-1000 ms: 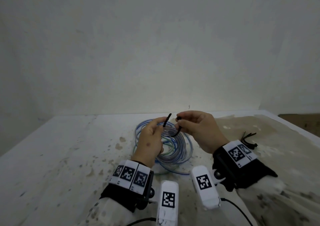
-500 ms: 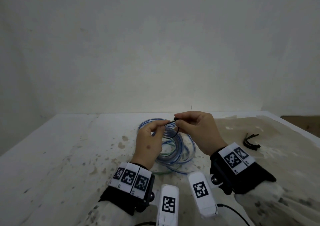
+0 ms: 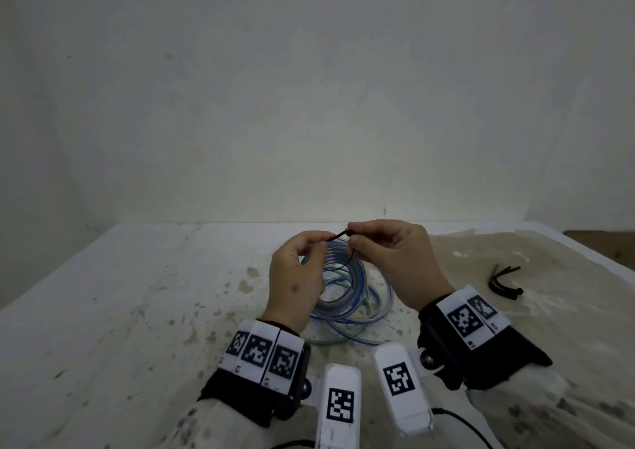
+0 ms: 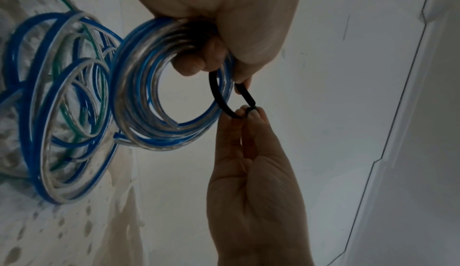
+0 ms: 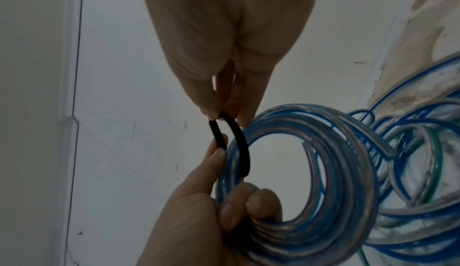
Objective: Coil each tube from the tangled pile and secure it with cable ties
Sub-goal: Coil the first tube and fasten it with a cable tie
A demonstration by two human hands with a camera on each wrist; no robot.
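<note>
Since half a second before, both hands had kept their place above the tabletop, and the black cable tie had stayed looped round the coil with its tail meeting the head. My left hand was raised, wrist low, its lower fingers curled through the coiled tube and gripping it, while thumb and forefinger pinched the tie's tail. My right hand came in from the opposite side, thumb and forefinger closed on the tie's head (the other fingers folded behind). The coil hung off the surface in my grip, just above the loose tangle of blue, clear and green tubes. Spare cable ties lay well apart to the right, near the tabletop's edge, with open stained surface to the left.
</note>
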